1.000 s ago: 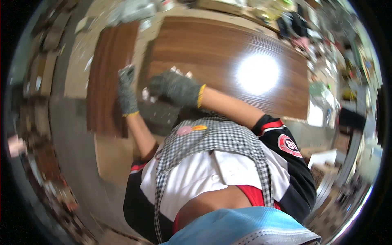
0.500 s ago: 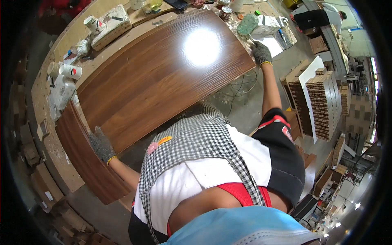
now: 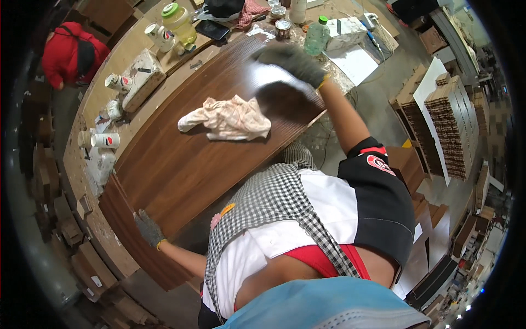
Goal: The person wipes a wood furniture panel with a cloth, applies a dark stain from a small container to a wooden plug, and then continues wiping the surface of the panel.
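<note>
The right hand [image 3: 293,63], gloved fingers spread, is now sweeping above the board [image 3: 208,148] (a rag [image 3: 227,118] has appeared); the left hand [image 3: 148,229] is lying flat on its edge.

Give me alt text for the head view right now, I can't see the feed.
A person in grey work gloves leans over a long dark wood panel on a cluttered workbench: the left hand rests on the panel's near edge, the right hand is raised and blurred over its far end. A crumpled pale rag lies on the panel.
</note>
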A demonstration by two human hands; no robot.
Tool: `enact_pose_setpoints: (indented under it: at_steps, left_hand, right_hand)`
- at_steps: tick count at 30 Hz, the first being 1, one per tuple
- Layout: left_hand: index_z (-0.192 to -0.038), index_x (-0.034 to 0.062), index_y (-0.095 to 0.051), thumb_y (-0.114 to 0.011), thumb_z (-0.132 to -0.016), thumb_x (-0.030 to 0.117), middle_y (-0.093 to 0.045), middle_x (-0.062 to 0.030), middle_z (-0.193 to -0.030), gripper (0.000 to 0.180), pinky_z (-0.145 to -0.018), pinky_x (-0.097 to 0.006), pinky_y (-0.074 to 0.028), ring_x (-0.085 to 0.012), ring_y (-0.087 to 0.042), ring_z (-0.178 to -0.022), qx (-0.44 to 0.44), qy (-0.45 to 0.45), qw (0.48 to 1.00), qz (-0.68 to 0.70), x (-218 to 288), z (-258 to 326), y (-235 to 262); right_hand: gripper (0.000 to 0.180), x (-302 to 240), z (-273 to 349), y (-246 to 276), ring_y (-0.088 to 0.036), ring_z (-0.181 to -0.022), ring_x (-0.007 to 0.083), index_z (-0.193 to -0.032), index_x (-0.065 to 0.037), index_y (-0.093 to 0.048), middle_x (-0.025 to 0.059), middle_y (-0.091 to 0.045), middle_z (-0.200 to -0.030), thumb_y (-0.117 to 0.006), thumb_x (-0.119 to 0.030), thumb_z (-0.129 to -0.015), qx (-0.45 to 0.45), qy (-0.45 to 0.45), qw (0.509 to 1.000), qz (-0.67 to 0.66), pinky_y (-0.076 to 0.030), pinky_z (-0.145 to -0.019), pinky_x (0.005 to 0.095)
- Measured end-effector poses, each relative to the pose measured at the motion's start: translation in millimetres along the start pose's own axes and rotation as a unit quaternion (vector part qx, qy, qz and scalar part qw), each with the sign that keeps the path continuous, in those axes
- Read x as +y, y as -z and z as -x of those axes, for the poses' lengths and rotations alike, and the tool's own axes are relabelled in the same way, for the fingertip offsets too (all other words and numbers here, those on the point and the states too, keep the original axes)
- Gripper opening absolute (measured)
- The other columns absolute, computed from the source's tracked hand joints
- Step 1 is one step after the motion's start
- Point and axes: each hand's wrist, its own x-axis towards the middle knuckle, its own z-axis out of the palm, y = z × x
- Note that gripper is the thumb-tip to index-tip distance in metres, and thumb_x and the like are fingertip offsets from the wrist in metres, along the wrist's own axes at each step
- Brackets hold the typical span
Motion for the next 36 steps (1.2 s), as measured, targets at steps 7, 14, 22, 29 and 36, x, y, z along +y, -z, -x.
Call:
enact_pose_setpoints:
  at_steps: [7, 14, 22, 29, 36]
  left_hand:
    - [-0.148, -0.0028, -0.047, -0.042, -0.107, 0.050, -0.046, -0.0224, -0.154, 0.067, -0.118, -0.041, -0.032, -0.0367, -0.043, -0.142, 0.006, -0.043, 0.999, -0.017, -10, -18, -10]
    - [-0.144, -0.0026, -0.051, -0.044, -0.107, 0.046, -0.051, -0.0240, -0.149, 0.062, -0.116, -0.043, -0.036, -0.0388, -0.047, -0.139, 0.033, -0.039, 0.998, -0.022, -27, -8, -5]
    - [-0.142, -0.0027, -0.053, -0.050, -0.105, 0.041, -0.051, -0.0260, -0.148, 0.058, -0.116, -0.042, -0.036, -0.0390, -0.048, -0.137, 0.058, -0.042, 0.993, -0.090, -5, -9, -6]
    - [-0.144, 0.0053, -0.052, -0.058, -0.101, 0.044, -0.049, -0.0217, -0.149, 0.058, -0.119, -0.051, -0.032, -0.0407, -0.041, -0.141, 0.185, -0.374, 0.894, -0.164, 169, 71, -44]
    - [-0.146, 0.0121, -0.053, -0.059, -0.095, 0.059, -0.033, -0.0174, -0.162, 0.070, -0.123, -0.055, -0.023, -0.0396, -0.027, -0.152, -0.068, -0.612, 0.787, 0.028, 366, 149, -86]
  right_hand:
    - [0.036, 291, 33, 230, -0.069, -0.108, 0.0314, -0.111, -0.023, -0.078, 0.0077, -0.074, -0.116, -0.064, -0.047, -0.089, 0.350, -0.300, 0.824, 0.329, -0.052, -0.096, 0.0417]
    - [0.051, 283, -43, 196, -0.060, -0.128, 0.0336, -0.127, -0.013, -0.072, 0.0154, -0.065, -0.137, -0.062, -0.049, -0.092, 0.149, -0.506, 0.751, 0.398, -0.050, -0.105, 0.0462]
    - [0.052, 340, -25, 239, -0.065, -0.120, 0.0390, -0.120, -0.005, -0.072, 0.0235, -0.067, -0.127, -0.062, -0.047, -0.092, 0.210, -0.505, 0.760, 0.349, -0.051, -0.100, 0.0470]
    - [0.037, 245, -9, 220, -0.070, -0.107, 0.0263, -0.119, -0.004, -0.073, 0.0154, -0.075, -0.116, -0.070, -0.029, -0.093, 0.331, -0.161, 0.916, 0.158, -0.051, -0.097, 0.0357]
    - [0.037, 123, -44, 70, -0.067, -0.108, 0.0195, -0.134, -0.023, -0.067, 0.0066, -0.071, -0.124, -0.060, -0.012, -0.099, -0.003, 0.041, 0.998, 0.037, -0.051, -0.101, 0.0348]
